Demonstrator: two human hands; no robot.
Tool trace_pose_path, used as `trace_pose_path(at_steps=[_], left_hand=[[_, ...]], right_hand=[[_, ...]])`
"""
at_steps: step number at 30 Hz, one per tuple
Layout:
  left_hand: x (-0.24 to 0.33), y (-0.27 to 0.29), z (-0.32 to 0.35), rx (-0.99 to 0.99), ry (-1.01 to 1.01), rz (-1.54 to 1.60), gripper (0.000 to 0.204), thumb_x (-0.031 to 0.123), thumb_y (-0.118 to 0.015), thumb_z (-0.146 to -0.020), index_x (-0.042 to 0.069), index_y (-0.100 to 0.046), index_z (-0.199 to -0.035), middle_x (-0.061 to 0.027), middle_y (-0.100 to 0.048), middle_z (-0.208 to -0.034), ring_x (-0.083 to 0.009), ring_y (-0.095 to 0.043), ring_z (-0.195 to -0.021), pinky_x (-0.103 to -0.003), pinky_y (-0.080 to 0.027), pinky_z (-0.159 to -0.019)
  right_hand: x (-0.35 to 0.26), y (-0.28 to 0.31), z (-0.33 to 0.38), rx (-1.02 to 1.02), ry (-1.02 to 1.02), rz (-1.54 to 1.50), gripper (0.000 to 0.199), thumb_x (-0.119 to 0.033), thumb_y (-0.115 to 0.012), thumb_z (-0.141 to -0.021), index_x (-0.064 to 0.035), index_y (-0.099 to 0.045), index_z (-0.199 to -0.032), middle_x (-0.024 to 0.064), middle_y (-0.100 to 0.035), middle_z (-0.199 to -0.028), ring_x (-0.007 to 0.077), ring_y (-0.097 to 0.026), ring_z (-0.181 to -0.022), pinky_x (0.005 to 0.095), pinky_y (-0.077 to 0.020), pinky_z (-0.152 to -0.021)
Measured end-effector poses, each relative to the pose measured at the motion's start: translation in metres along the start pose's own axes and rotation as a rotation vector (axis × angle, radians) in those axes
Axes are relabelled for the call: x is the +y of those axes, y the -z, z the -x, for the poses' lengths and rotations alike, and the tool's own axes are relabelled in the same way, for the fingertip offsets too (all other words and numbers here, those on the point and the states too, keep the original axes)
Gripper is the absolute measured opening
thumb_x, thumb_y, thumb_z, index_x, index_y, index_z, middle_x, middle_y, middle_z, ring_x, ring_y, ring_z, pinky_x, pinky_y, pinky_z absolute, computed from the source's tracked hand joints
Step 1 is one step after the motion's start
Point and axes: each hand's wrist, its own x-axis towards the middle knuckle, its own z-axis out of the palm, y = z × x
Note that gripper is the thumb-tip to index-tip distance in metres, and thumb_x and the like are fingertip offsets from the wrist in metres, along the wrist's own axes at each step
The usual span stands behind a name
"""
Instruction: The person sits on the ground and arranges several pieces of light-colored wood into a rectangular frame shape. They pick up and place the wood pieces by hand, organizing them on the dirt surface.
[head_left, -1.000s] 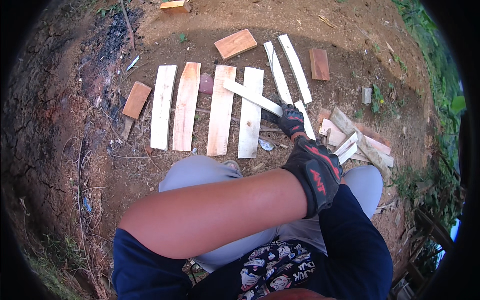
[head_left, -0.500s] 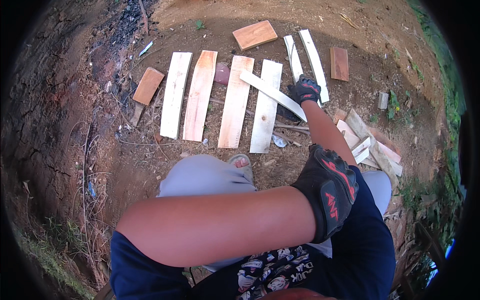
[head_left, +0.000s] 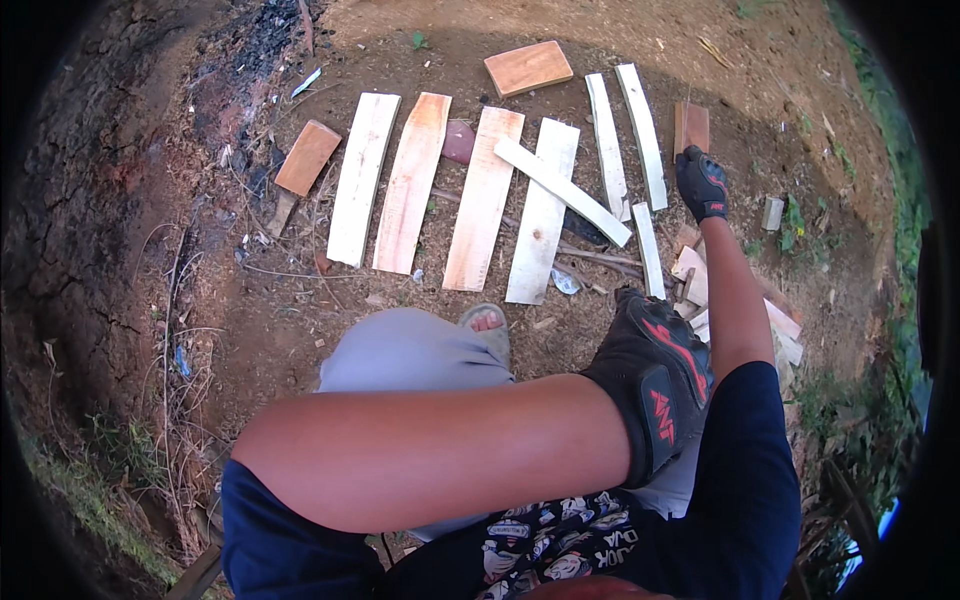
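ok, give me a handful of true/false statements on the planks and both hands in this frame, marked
1. Both hands wear black gloves. True: the right hand and the left hand are both gloved.
2. The right hand is reaching out near the small reddish board. True.
3. The left hand holds a plank. False: it rests across the person's body by the right arm, holding no plank.
4. A narrow pale strip lies diagonally across a wider plank. True.
5. The planks lie on a concrete floor. False: they lie on bare dirt.
6. The person is barefoot. False: a sandal shows past the knee.
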Motion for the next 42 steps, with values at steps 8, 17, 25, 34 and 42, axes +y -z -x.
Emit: trace_pose_path(at_steps=[8, 17, 25, 34, 42], left_hand=[[-0.004, -0.001, 0.011, -0.027, -0.002, -0.025, 0.034, 0.03, -0.068, -0.086, 0.006, -0.075, -0.109, -0.013, -0.074, -0.103, -0.0298, -0.073, -0.099, -0.047, -0.054, -0.08], [0.0, -0.005, 0.006, -0.048, -0.024, -0.025, 0.034, 0.03, -0.068, -0.086, 0.005, -0.075, -0.109, -0.0131, -0.073, -0.101, -0.0301, -0.073, -0.098, -0.047, -0.054, -0.08], [0.016, -0.011, -0.007, -0.04, -0.058, -0.008, 0.034, 0.029, -0.069, -0.086, 0.005, -0.074, -0.108, -0.0133, -0.073, -0.1, -0.0305, -0.072, -0.098, -0.046, -0.054, -0.081], [0.018, -0.023, -0.003, -0.069, -0.03, -0.004, 0.034, 0.029, -0.069, -0.085, 0.004, -0.073, -0.108, -0.0134, -0.072, -0.099, -0.0308, -0.072, -0.097, -0.045, -0.055, -0.081], [0.031, -0.026, -0.008, -0.108, -0.126, -0.05, 0.034, 0.029, -0.069, -0.085, 0.004, -0.073, -0.107, -0.0135, -0.072, -0.097, -0.0312, -0.072, -0.096, -0.044, -0.055, -0.081]], right_hand=[[0.017, -0.007, 0.048, -0.054, 0.096, 0.178, 0.087, -0.051, -0.076, -0.092, -0.0064, -0.047, -0.16, 0.025, -0.056, -0.155, 0.0426, -0.059, -0.138, 0.0511, -0.0495, -0.114], [-0.089, -0.117, 0.112, -0.155, 0.337, -0.016, 0.054, -0.029, -0.069, -0.096, -0.0103, -0.062, -0.147, 0.0205, -0.071, -0.129, 0.0385, -0.069, -0.118, 0.0553, -0.0526, -0.102], [-0.175, -0.096, 0.053, 0.165, 0.361, 0.014, 0.036, -0.017, -0.058, -0.098, -0.0142, -0.07, -0.132, 0.015, -0.074, -0.126, 0.0335, -0.071, -0.118, 0.0474, -0.0553, -0.099], [-0.153, -0.055, 0.034, -0.066, 0.296, -0.115, 0.061, -0.028, -0.075, -0.093, -0.0195, -0.059, -0.151, 0.0143, -0.072, -0.133, 0.0356, -0.068, -0.125, 0.0512, -0.0554, -0.104], [0.099, -0.022, 0.084, -0.194, -0.272, -0.154, 0.061, -0.051, -0.075, -0.089, -0.0126, -0.073, -0.136, 0.0183, -0.074, -0.133, 0.039, -0.07, -0.123, 0.0494, -0.0529, -0.107]])
